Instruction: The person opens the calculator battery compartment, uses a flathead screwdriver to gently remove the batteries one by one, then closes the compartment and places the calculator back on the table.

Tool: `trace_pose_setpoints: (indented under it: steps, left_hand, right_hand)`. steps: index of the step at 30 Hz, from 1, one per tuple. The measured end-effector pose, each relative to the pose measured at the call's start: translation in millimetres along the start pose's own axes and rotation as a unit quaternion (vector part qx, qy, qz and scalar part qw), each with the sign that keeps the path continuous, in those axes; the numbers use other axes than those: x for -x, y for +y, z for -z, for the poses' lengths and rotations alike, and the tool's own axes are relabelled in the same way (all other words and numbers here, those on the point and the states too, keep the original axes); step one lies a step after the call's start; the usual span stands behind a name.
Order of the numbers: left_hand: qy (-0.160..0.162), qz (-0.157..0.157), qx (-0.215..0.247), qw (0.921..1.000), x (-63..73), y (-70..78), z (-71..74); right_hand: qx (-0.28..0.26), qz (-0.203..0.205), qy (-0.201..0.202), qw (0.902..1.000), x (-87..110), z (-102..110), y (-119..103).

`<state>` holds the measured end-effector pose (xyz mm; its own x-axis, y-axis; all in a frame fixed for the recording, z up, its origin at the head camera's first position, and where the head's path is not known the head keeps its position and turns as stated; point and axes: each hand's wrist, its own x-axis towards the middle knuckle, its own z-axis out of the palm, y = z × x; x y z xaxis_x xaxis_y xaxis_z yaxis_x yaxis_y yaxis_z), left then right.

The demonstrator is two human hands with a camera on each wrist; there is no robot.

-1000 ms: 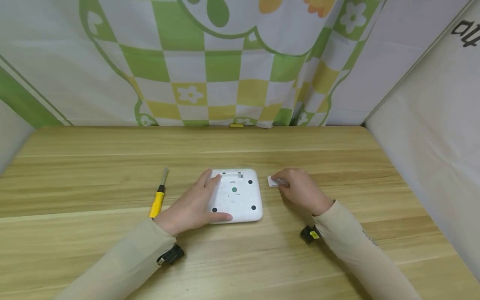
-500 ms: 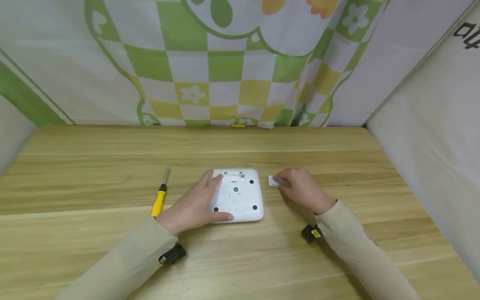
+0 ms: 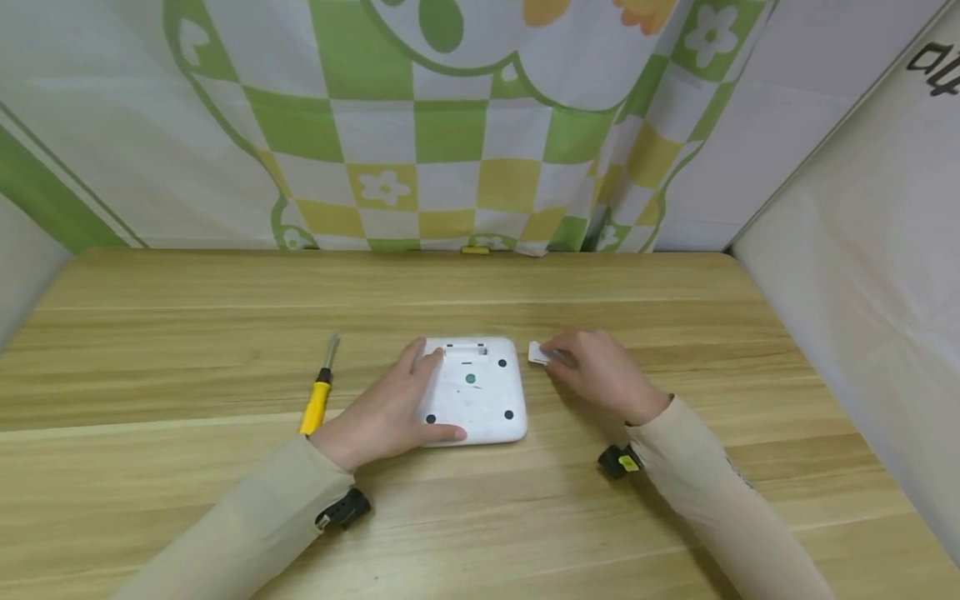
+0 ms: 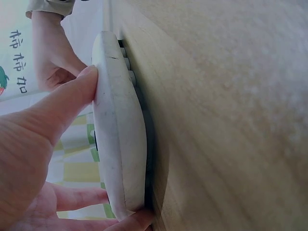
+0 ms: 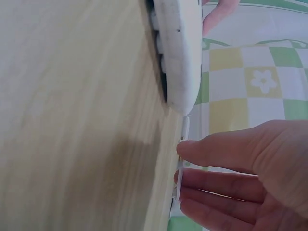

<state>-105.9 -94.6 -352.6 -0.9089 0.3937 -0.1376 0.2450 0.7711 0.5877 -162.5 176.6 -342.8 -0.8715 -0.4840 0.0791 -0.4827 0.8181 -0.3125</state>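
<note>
A white calculator (image 3: 483, 404) lies face down on the table, with dark round feet and an uncovered battery compartment (image 3: 466, 352) near its far edge. Keys show beneath its raised body in both wrist views. My left hand (image 3: 386, 408) grips its left side, thumb on the near edge and fingers at the far left corner. To the right of the calculator, my right hand (image 3: 603, 375) pinches a small thin white battery cover (image 3: 536, 353) between thumb and fingers. The right wrist view shows the cover (image 5: 180, 180) edge-on, just above the table.
A yellow-handled screwdriver (image 3: 317, 404) lies left of the calculator, beside my left forearm. A small yellow piece (image 3: 475, 250) sits at the table's back edge, against a checkered curtain (image 3: 450, 133). White fabric walls (image 3: 870, 250) flank the wooden table (image 3: 637, 533).
My right hand has shifted slightly left and away from me, bringing the battery cover a little nearer the calculator. The left hand and calculator have stayed in place.
</note>
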Motion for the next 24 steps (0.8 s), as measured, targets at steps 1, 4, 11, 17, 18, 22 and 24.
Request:
trace_pose_setpoints:
  steps: [1,4,11,17,18,22,24]
  left_hand:
    - [0.000,-0.001,-0.001,1.0000,0.1,0.0,0.0]
    - [0.001,-0.003,-0.001,1.0000,0.0,0.0,0.1]
    - [-0.004,-0.002,-0.002,1.0000,-0.3,-0.3,0.6]
    - [-0.003,-0.006,-0.001,1.0000,-0.6,-1.0,0.2]
    - [-0.003,-0.006,-0.001,1.0000,-0.6,-1.2,0.1]
    - [-0.004,-0.006,0.001,1.0000,-0.3,-1.1,0.4]
    - [-0.004,-0.006,0.001,1.0000,0.0,-1.1,0.5]
  right_hand:
    - [-0.001,0.000,0.000,1.0000,-0.5,0,-1]
    - [-0.001,0.002,0.002,1.0000,-2.5,1,-6]
    - [-0.002,0.027,0.010,0.9996,-8.5,2,-17]
    - [-0.002,0.041,0.009,0.9991,-12.8,0,-24]
    - [-0.002,0.042,0.007,0.9991,-13.3,0,-25]
    - [-0.005,0.039,-0.002,0.9992,-15.3,0,-30]
    - [-0.006,0.036,-0.007,0.9993,-16.3,-1,-32]
